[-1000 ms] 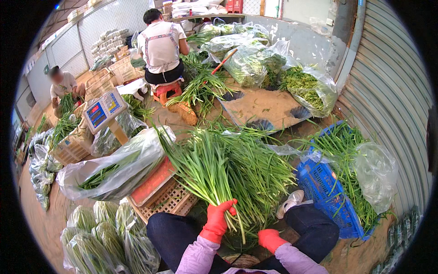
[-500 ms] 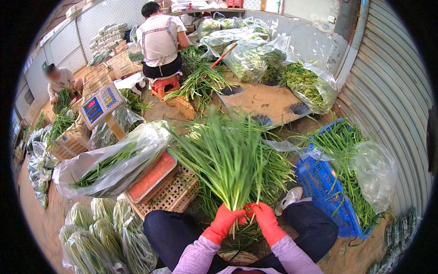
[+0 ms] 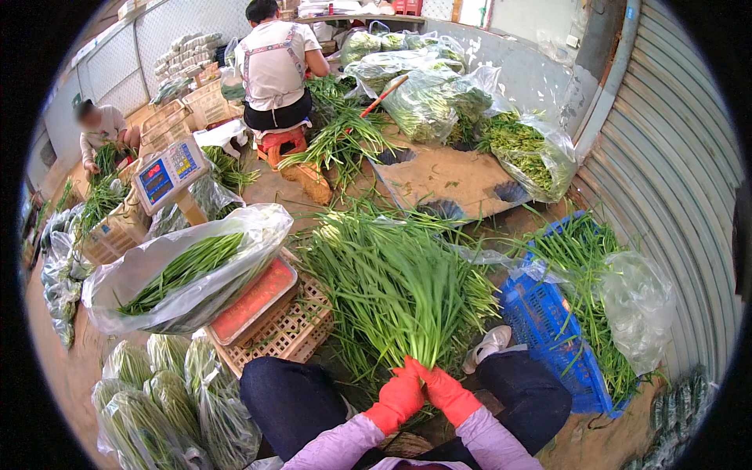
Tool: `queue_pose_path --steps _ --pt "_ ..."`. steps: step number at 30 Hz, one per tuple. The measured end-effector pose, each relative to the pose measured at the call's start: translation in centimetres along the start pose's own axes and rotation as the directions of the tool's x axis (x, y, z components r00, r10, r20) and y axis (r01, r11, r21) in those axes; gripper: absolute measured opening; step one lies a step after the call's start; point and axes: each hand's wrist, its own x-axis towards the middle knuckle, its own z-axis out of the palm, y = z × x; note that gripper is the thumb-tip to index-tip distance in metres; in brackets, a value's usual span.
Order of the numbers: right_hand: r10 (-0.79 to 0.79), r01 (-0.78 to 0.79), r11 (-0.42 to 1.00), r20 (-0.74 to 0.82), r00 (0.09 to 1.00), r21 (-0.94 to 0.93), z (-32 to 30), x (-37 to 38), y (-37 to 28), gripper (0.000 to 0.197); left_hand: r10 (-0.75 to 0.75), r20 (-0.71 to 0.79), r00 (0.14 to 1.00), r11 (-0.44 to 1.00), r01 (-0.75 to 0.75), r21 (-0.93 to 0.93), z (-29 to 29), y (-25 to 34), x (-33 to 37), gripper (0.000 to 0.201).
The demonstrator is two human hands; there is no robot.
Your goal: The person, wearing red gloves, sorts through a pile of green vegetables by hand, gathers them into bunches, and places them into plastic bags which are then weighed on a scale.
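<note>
Both my hands wear red rubber gloves and meet between my knees. My left hand (image 3: 397, 399) and my right hand (image 3: 448, 392) are closed together round the pale root ends of a bunch of chives (image 3: 427, 329). Its long green leaves fan away from me over a big loose heap of chives (image 3: 348, 270) on the floor. The fingers overlap, so the very ends of the stems are hidden.
At left, an open plastic bag (image 3: 176, 286) of greens lies on a scale with a red pan (image 3: 254, 305), above a tan crate (image 3: 301, 329). Bagged bundles (image 3: 157, 392) stand near left. A blue crate (image 3: 540, 329) sits right. Two people (image 3: 274, 66) work farther off.
Both hands have come closer together and slightly nearer to me around the root ends. The bunch, raised and blurred before, now lies lower over the heap. The view has shifted slightly.
</note>
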Motion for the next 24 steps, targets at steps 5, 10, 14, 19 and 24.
queue_pose_path --steps 5,10,14,19,24 --pt "0.146 -0.126 0.974 -0.099 0.984 0.186 0.7 -0.8 -2.3 0.053 0.185 0.273 0.944 0.983 -0.184 -0.030 -4.2 2.9 -0.8 0.113" --pt "0.098 -0.049 0.899 -0.090 0.991 0.435 -0.6 -1.6 -3.2 0.055 0.203 0.140 0.969 0.848 -0.102 -0.519 -8.7 2.8 -1.7 0.040" --pt "0.047 -0.037 0.905 -0.013 0.999 0.424 -0.4 -2.2 -4.5 0.061 -0.084 0.107 0.991 0.520 0.135 -0.844 -10.5 3.5 -1.6 0.021" --pt "-0.086 0.011 0.857 0.121 0.989 0.515 -1.3 -2.9 -5.5 0.067 -0.133 -0.090 0.987 0.453 -0.020 -0.891 -9.2 2.5 -0.2 0.050" --pt "-0.196 0.162 0.859 0.020 0.980 0.486 1.0 -1.0 -5.2 0.068 0.271 -0.398 0.876 0.845 -0.415 -0.338 -6.6 4.7 -2.4 0.085"
